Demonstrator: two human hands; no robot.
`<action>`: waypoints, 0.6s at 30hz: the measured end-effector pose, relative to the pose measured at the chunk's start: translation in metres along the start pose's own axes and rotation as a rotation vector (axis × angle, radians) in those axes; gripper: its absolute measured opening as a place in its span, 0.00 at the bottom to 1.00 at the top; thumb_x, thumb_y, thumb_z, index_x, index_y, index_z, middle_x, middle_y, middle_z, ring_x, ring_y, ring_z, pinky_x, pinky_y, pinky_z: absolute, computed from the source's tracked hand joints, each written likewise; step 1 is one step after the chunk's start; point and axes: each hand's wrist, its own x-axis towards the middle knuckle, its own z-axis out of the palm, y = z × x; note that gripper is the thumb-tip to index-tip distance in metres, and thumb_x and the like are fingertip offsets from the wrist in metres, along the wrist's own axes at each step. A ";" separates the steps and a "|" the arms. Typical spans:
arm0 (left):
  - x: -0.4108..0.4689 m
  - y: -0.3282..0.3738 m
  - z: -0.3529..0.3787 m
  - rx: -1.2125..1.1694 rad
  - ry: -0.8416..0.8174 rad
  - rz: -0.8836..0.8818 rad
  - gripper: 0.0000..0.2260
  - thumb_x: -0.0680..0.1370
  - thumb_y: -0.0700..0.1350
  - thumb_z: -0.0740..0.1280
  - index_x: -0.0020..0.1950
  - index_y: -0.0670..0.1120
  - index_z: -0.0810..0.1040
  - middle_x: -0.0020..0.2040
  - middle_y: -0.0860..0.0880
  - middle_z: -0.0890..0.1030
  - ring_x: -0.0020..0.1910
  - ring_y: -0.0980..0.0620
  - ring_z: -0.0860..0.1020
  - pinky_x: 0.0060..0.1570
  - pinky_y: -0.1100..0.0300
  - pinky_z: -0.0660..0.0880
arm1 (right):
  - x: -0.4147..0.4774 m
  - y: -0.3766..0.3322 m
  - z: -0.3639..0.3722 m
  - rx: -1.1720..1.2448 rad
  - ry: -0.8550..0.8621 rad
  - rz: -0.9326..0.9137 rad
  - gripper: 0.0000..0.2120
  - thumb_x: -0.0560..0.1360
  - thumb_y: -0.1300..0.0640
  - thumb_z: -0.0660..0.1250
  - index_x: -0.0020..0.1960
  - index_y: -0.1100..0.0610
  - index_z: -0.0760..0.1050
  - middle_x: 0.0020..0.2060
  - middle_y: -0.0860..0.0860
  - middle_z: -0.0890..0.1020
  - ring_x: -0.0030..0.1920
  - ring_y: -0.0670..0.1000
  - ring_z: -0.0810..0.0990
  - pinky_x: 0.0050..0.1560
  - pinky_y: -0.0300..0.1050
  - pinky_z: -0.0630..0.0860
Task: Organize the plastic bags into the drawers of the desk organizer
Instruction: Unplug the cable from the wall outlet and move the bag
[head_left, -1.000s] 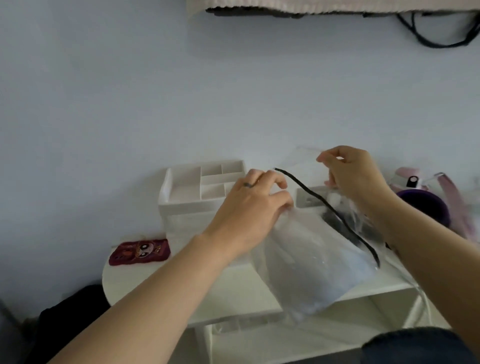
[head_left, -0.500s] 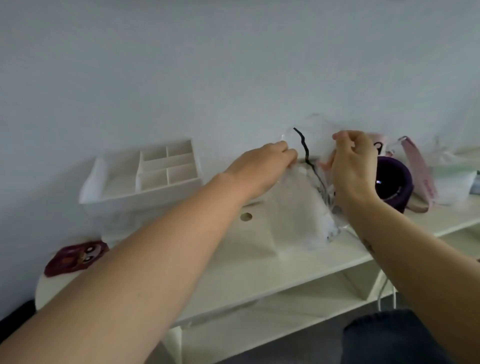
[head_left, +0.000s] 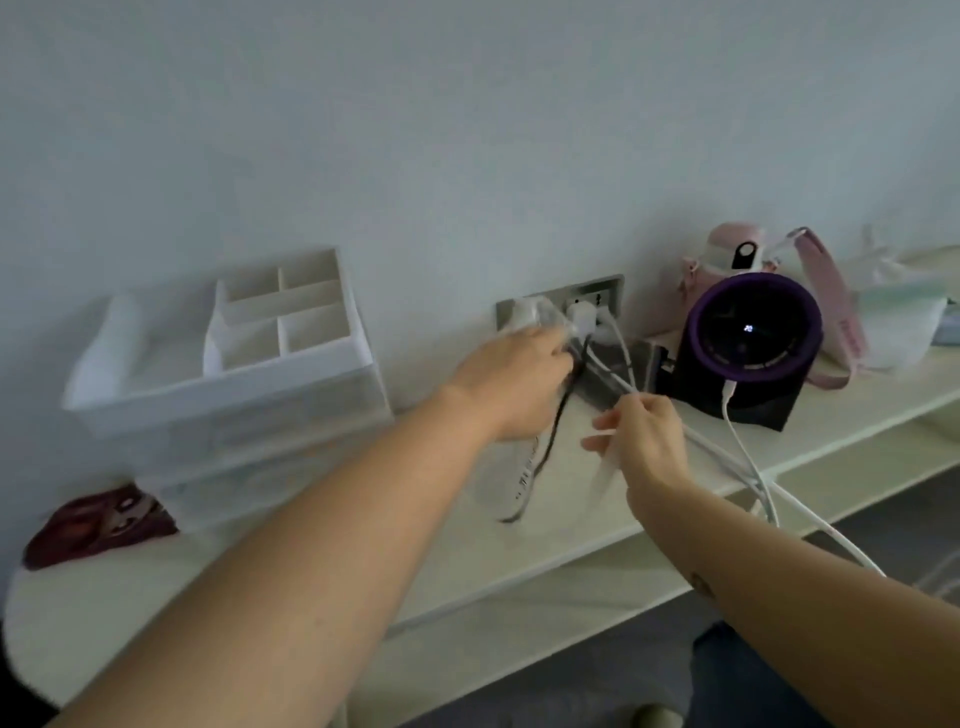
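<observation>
Pale tabletop (head_left: 561, 525) set against the wall, open shelf (head_left: 571, 592) below. From the left end: dark red pouch (head_left: 93, 525), white desk organizer (head_left: 223, 374) just beside it, clear plastic bag (head_left: 522, 467) draped midway, black-and-purple round device (head_left: 748, 348), pink bottle (head_left: 732, 254) behind it; white cables (head_left: 748, 462) trailing over the front edge

A tiny lit readout on the purple-rimmed device (head_left: 748, 358) looks like "20" — the lettering ringing its face and the print along the bag (head_left: 525, 470) are too blurred to read.
</observation>
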 end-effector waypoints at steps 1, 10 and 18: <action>-0.008 0.007 0.019 -0.047 -0.036 0.013 0.13 0.72 0.37 0.61 0.56 0.43 0.74 0.61 0.44 0.69 0.58 0.45 0.70 0.49 0.57 0.67 | 0.002 0.008 -0.005 -0.043 0.022 0.023 0.08 0.78 0.61 0.56 0.56 0.57 0.69 0.40 0.51 0.76 0.35 0.47 0.78 0.33 0.43 0.70; -0.057 0.032 0.094 -0.303 -0.107 -0.004 0.29 0.77 0.38 0.61 0.75 0.56 0.57 0.76 0.58 0.40 0.70 0.45 0.62 0.65 0.55 0.64 | 0.023 0.020 -0.025 -0.662 0.123 -0.409 0.23 0.72 0.59 0.67 0.65 0.48 0.67 0.62 0.49 0.72 0.63 0.53 0.67 0.63 0.51 0.63; -0.090 0.008 0.115 -0.350 -0.263 -0.335 0.31 0.77 0.56 0.61 0.77 0.53 0.51 0.78 0.51 0.52 0.75 0.49 0.55 0.73 0.51 0.54 | 0.030 0.028 -0.027 -1.196 -0.324 -0.605 0.18 0.72 0.59 0.66 0.60 0.47 0.72 0.61 0.48 0.71 0.63 0.52 0.66 0.53 0.45 0.69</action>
